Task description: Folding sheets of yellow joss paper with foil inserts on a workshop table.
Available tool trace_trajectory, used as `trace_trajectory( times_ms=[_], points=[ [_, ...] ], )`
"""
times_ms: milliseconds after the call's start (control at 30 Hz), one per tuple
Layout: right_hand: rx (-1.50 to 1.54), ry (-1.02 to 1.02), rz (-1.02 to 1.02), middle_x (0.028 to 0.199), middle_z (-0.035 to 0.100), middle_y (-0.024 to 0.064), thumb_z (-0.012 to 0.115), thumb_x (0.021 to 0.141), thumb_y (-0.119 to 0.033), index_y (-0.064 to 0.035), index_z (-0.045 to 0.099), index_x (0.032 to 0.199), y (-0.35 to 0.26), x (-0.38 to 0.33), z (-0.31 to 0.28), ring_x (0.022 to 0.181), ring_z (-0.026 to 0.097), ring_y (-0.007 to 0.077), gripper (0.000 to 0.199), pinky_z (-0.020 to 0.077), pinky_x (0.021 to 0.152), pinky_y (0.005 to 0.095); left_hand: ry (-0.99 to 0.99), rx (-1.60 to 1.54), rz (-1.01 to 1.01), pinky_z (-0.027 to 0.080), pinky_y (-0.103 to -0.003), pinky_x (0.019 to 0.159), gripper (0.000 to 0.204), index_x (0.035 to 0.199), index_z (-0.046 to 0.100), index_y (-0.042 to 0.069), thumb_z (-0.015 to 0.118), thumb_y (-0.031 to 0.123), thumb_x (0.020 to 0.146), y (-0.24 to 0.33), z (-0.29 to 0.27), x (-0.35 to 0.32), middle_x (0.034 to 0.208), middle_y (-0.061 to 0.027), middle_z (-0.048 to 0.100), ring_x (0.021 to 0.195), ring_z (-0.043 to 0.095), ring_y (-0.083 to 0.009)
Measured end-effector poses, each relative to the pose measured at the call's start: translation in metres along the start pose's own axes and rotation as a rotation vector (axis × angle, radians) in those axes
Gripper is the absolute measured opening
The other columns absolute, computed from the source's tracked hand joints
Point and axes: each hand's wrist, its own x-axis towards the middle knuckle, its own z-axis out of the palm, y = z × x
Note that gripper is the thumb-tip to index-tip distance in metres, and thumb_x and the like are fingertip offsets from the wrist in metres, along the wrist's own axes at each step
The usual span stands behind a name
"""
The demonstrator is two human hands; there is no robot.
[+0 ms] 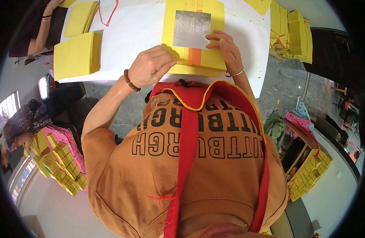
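One left hand (149,66), fingers bunched at yellow paper (169,23), grip unclear; right fingers (225,38) spread at silver square (191,28)

head view: wide fisheye, looked from above | faced down over shirt (226,178) to table (127,43) | shirt sat near, table farther

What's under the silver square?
Yellow paper shows around the silver square, with orange visible above and below it. What lies directly beneath is covered, so whether the orange runs through can't be seen.
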Motion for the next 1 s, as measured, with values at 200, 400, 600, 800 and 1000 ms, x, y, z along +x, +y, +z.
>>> trace_trajectory(
  times_ms=[200,400,600,800,1000],
  points=[
    [0.037,0.009,-0.035,0.106,0.062,0.0082,0.036,0.095,-0.022,-0.0010,0.069,0.081,0.003,0.002,0.000,0.114,0.045,0.0256,0.041,0.0336,0.098,0.0354,-0.018,-0.141,-0.202,0.043,-0.030,0.057,0.010,0.083,0.062,-0.001,0.059,0.007,0.077,0.002,-0.003,0.003,0.070,-0.0107,0.057,0.063,0.054,-0.0214],
    [0.047,0.019,-0.038,0.105,0.062,0.0084,0.035,0.095,-0.022,-0.0004,0.069,0.081,0.008,0.002,0.000,0.114,0.045,0.0259,0.043,0.0337,0.097,0.0351,-0.014,-0.214,-0.341,0.044,-0.028,0.053,0.009,0.077,0.061,0.000,0.058,0.009,0.075,-0.002,-0.001,0.005,0.064,-0.0082,0.058,0.055,0.055,-0.0178],
    [0.050,0.017,-0.037,0.105,0.063,0.0087,0.034,0.095,-0.023,-0.0010,0.069,0.082,0.006,0.002,0.001,0.114,0.046,0.0268,0.044,0.0336,0.098,0.0355,-0.039,-0.316,-0.445,0.042,-0.026,0.052,0.012,0.078,0.062,-0.001,0.060,0.010,0.076,-0.006,-0.004,0.004,0.064,-0.0066,0.058,0.055,0.052,-0.0128],
    [0.024,0.007,-0.046,0.105,0.063,0.0089,0.033,0.095,-0.024,-0.0023,0.069,0.081,0.008,0.002,0.000,0.114,0.046,0.0276,0.044,0.0335,0.098,0.0358,-0.152,-0.283,-0.492,0.042,-0.027,0.059,0.013,0.081,0.062,-0.003,0.058,0.010,0.079,-0.004,-0.009,0.007,0.072,-0.0064,0.061,0.063,0.053,-0.0121],
    [-0.005,-0.001,-0.100,0.106,0.063,0.0092,0.028,0.096,-0.028,-0.0034,0.068,0.083,0.012,0.002,-0.001,0.115,0.046,0.0284,0.049,0.0330,0.098,0.0370,-0.095,-0.328,-0.457,0.042,-0.026,0.053,0.016,0.079,0.061,-0.002,0.055,0.012,0.077,-0.009,-0.005,0.006,0.064,-0.0065,0.058,0.056,0.052,-0.0110]
  ],
)
